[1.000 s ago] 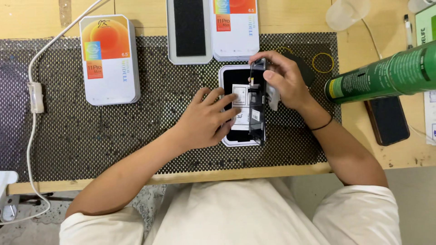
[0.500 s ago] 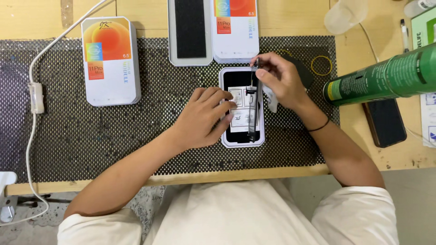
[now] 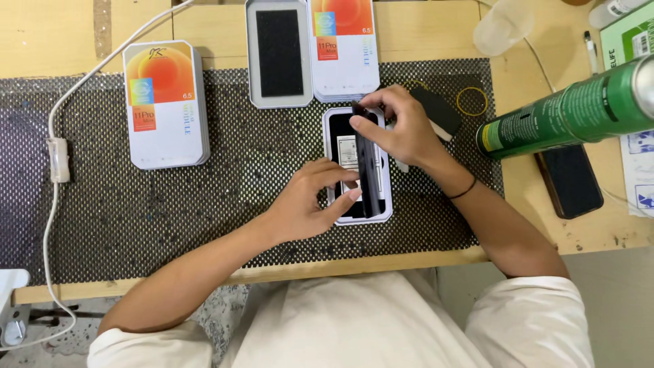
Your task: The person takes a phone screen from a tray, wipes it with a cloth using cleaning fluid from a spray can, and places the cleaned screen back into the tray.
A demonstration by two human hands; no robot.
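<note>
Phone screen panel (image 3: 368, 170) is standing on edge in its white tray (image 3: 330, 129) near the table's front edge; I'm pinching it with my right hand (image 3: 398, 129), my left hand (image 3: 310, 201) steadying it.

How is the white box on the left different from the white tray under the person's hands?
The closed box has its lid on, showing an orange picture; the open tray has no lid, and its black inside shows. The closed box lies alone, untouched; the left hand and right hand hold a dark flat panel on edge over the open tray. Both are white, rounded rectangles on the black mesh mat.
</note>
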